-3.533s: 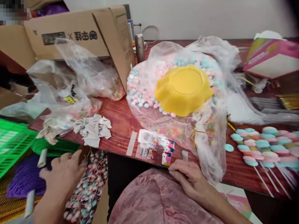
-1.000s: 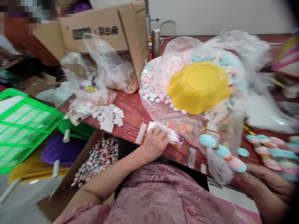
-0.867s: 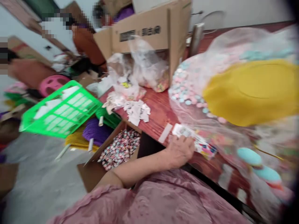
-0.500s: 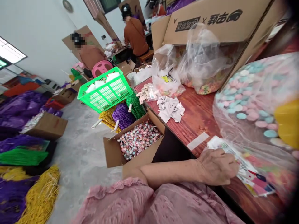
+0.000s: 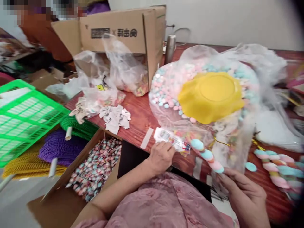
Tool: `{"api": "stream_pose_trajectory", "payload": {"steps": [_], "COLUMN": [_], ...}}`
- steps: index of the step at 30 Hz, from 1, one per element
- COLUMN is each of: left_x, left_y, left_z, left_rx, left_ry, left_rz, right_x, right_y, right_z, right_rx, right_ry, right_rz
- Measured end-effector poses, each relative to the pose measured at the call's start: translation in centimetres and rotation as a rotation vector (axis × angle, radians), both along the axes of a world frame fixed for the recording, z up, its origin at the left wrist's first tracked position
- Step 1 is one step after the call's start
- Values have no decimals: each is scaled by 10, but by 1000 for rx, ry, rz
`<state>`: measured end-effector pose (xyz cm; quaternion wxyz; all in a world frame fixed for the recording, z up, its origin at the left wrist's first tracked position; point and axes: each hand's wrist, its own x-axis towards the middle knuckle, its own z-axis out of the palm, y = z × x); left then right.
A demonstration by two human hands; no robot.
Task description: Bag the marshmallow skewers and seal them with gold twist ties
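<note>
My left hand (image 5: 161, 157) is closed, its fingers curled over the near edge of a printed plastic bag (image 5: 166, 135) lying at the table's front. In my right hand (image 5: 245, 194) I pinch one end of a candy skewer (image 5: 207, 155) threaded with pale blue and pink discs. Its far end points toward the printed bag. A single blue disc (image 5: 251, 167) lies on the table beside my right hand. Further right rests a group of similar candy skewers (image 5: 279, 167). Behind my hands, a yellow wavy-edged dish (image 5: 211, 96) sits upside down on a clear bag of pastel discs (image 5: 163, 85).
A cardboard box (image 5: 114, 23) stands at the back left of the red-brown table (image 5: 136, 110). Below the table edge, an open carton (image 5: 63, 205) holds many small wrapped pieces. Left of it are a green basket (image 5: 28, 110) and bundled cords (image 5: 63, 147). Crumpled white scraps (image 5: 114, 117) lie on the table.
The view has swung right and toward the table. My right hand with the candy skewer has come into view. My left hand stays at the printed bag.
</note>
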<state>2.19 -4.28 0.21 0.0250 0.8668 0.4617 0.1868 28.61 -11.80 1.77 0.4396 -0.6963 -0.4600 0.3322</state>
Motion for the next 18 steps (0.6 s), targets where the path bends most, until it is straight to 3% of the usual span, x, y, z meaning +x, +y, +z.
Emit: {"api": "stream_pose_trajectory", "payload": {"steps": [4,8,13,18], "left_x": [-1,-9,-15,-16], "left_y": [7,16,23,21], "left_z": [0,5,6,7], "left_rx": [-168,-434,-557,-476], "left_ry": [-321,-583,-646,-610], "left_rz": [53,66,25,-40], "right_x": [6,15,32,43], "right_y": [3,7,16,23], "right_z": [0,0,2,11], "right_rx": [-13,29,93,172], "right_ry": [138,43,-173,-340], "right_rz": [-56,55,200,324]}}
